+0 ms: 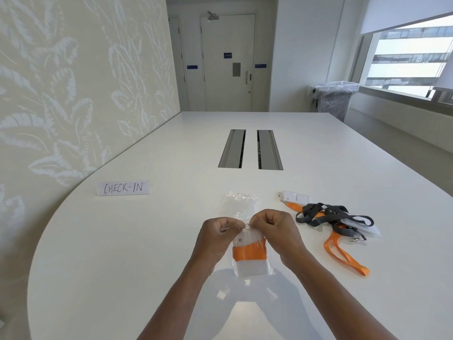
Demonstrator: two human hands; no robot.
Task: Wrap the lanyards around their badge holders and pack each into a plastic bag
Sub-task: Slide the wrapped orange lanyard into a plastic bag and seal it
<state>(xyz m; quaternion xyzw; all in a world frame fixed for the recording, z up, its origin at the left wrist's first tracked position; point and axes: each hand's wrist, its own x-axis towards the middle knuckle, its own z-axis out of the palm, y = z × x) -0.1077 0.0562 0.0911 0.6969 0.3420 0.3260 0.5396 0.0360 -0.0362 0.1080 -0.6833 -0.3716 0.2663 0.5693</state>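
Observation:
A clear plastic bag (252,267) hangs above the white table (122,253), holding a badge holder with an orange lanyard (248,252) wound round its middle. My left hand (218,231) and my right hand (272,227) each pinch the bag's top edge, fingers curled, close together. Beyond them lie more clear plastic bags (241,203). To the right sits a tangle of a grey lanyard (333,214) and an orange lanyard (343,256) with a frosted badge holder (367,229) and a white badge holder (295,198).
A paper sign reading CHECK-IN (123,187) stands at the left near the wall. Two grey cable hatches (250,149) are set in the table's middle. A wrapped bin (333,99) stands by the window; a door is at the far end.

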